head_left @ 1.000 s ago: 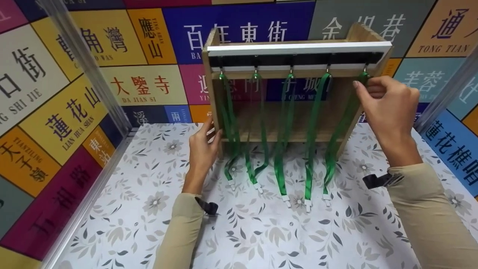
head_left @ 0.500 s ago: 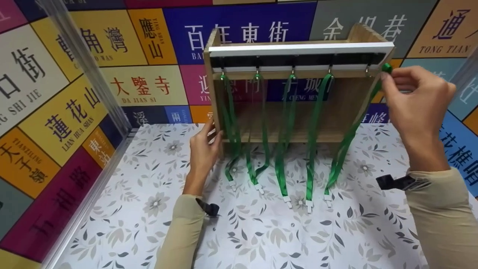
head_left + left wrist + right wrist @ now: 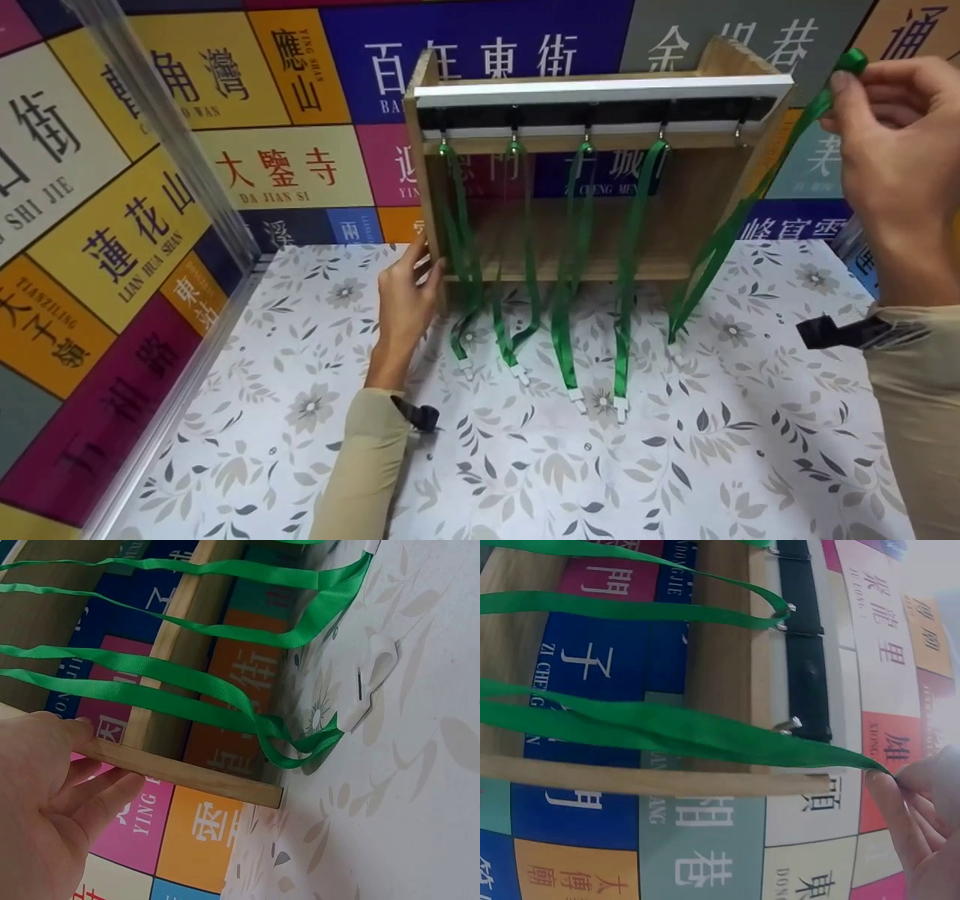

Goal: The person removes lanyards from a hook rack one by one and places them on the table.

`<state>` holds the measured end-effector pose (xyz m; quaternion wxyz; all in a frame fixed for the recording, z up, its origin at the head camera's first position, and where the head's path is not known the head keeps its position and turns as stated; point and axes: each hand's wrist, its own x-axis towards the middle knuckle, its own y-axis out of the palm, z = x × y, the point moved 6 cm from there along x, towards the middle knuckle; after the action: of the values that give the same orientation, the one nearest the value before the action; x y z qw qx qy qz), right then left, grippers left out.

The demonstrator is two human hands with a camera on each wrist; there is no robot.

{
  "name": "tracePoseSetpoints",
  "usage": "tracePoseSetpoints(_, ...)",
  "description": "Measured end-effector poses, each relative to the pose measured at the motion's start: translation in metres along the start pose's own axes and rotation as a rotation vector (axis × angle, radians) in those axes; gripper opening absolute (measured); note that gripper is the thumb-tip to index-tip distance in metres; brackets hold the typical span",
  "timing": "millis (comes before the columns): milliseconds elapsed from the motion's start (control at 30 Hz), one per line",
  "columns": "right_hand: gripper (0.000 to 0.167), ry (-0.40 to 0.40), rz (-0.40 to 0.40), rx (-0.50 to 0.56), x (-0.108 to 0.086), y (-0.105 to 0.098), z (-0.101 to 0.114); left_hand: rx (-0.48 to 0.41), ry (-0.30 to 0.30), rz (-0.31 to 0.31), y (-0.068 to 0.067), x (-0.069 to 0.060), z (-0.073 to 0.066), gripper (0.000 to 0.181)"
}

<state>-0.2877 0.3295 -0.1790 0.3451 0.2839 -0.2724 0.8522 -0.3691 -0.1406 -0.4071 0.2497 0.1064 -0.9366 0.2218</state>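
In my head view, the right hand (image 3: 900, 165) pinches a satiny green lanyard (image 3: 720, 247) by its loop, the strap slanting down from those fingers. The left hand (image 3: 405, 300) clasps a wooden rack's (image 3: 187, 776) edge between thumb and fingers; only my left wrist view shows the dark slit in a white clip (image 3: 369, 682) beyond them.

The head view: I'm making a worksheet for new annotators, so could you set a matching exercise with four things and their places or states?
Column one:
1. Left hand
2. Right hand
3. Rightmost hook
4. Floral surface

Column two:
A. Bare, with no ribbon on it
B. White, beneath the wooden rack
C. Pinching a green lanyard
D. Gripping the rack's left side

Pairs: 1-D, 2-C, 3-A, 4-B.
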Motion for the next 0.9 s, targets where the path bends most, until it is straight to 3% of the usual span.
tracePoseSetpoints(300, 0.033, 0.058, 0.058, -0.141, -0.035, -0.028, -0.029, 0.036, -0.016, -0.008, 0.0, -0.001, -0.001, 0.058)
tracePoseSetpoints(467, 0.026, 0.037, 0.157, -0.141, -0.059, -0.03, -0.039, 0.029, -0.03, 0.002, 0.001, -0.001, -0.002, 0.059)
tracePoseSetpoints(700, 0.021, -0.015, 0.331, -0.038, -0.087, -0.011, -0.043, 0.028, -0.034, 0.006, -0.001, 0.001, -0.001, 0.06)
tracePoseSetpoints(800, 0.026, 0.018, 0.373, 0.027, -0.092, 0.001, -0.055, 0.023, -0.027, -0.003, -0.001, 0.0, -0.001, 0.059)
tracePoseSetpoints(900, 0.028, 0.102, 0.374, 0.058, -0.093, 0.01, -0.08, 0.01, -0.023, -0.002, 0.0, -0.002, 0.0, 0.058)
